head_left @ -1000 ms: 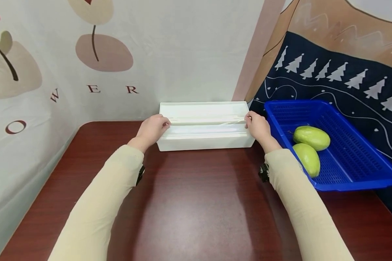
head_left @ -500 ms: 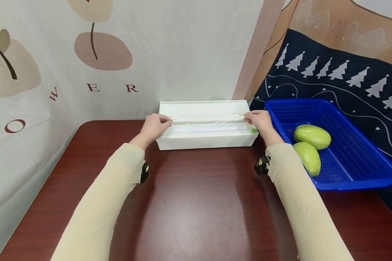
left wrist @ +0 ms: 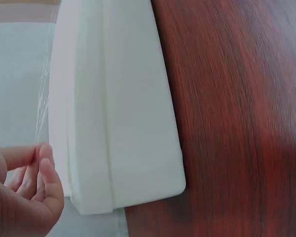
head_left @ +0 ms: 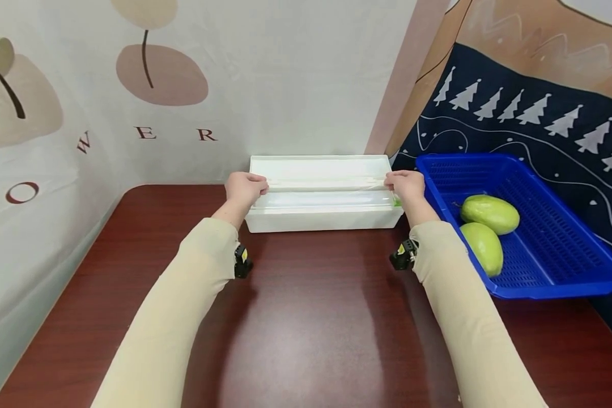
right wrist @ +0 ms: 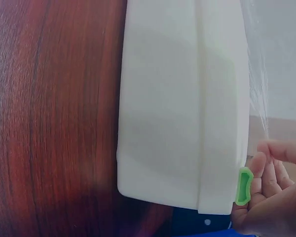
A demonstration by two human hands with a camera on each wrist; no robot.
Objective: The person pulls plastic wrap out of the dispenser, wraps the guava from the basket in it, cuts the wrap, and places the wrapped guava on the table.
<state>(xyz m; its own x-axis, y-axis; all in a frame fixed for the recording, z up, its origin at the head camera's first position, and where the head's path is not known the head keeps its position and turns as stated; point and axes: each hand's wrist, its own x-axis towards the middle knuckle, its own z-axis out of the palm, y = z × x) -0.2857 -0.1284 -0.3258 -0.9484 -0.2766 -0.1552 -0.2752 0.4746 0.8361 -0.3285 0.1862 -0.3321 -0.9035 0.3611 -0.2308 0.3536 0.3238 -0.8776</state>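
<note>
A long white cling film dispenser (head_left: 323, 220) stands on the table against the wall, its lid tipped back. At its left end, my left hand (head_left: 243, 191) pinches the edge of the clear cling film (left wrist: 43, 94) between thumb and fingertips. My right hand (head_left: 409, 186) pinches the film's other corner at the right end. Between both hands the film stretches in thin creases, seen in both wrist views. A small green slider (right wrist: 244, 186) sits at the dispenser's right end, close beside the right hand's curled fingers.
To the right, a blue plastic basket (head_left: 566, 238) holds two green, mango-like fruits (head_left: 489, 214). Dark red wood grain covers the table (head_left: 306, 317). A printed cloth (head_left: 306, 73) hangs right behind the dispenser.
Both hands have risen slightly, with the film still pinched, and the left wrist has turned inward. The green slider, hidden behind the right hand a second ago, now shows.
</note>
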